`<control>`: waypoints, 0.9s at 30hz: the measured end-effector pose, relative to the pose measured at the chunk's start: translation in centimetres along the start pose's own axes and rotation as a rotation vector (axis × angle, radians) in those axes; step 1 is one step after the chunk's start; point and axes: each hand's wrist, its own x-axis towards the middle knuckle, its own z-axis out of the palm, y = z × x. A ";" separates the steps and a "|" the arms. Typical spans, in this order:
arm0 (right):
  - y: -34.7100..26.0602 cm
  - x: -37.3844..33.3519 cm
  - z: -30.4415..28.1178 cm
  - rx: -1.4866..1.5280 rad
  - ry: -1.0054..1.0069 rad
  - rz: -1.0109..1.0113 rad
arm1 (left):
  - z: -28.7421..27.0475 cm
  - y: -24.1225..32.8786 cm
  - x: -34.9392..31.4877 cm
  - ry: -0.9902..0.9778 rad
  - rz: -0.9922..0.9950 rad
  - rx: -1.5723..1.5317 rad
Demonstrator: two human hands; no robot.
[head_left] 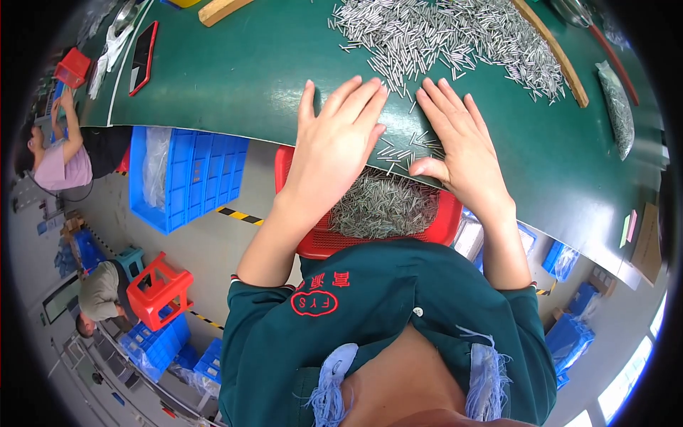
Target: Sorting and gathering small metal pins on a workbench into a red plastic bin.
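Both my hands lie over the green tabletop (235,85), palms down. My left hand (338,135) has its fingers stretched out and pointing away from me, beside the near edge of a big heap of small metal pins (434,35). My right hand (459,139) is flat too, its thumb spread toward the left hand. Between the two hands a few loose pins (398,153) lie near the table's edge. Just below that edge sits a red plastic basket (309,245), holding many more pins (384,206). Neither hand grips anything.
Wooden strips (551,50) border the heap on the right, with another wood piece (222,11) at upper left. A red-edged phone (144,58) lies left; a filled plastic bag (616,110) lies right. A blue crate (188,174) stands below the table. Two other people are at left.
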 end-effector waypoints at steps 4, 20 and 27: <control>0.3 -1.1 0.1 0.011 0.051 0.030 | -1.2 0.9 -0.4 -0.061 0.041 -0.018; 0.9 -1.5 0.0 -0.029 0.073 0.045 | 1.7 0.6 2.3 0.010 0.107 -0.079; 1.1 -2.2 -0.6 -0.088 0.107 0.052 | -0.7 2.1 0.7 -0.127 0.182 -0.184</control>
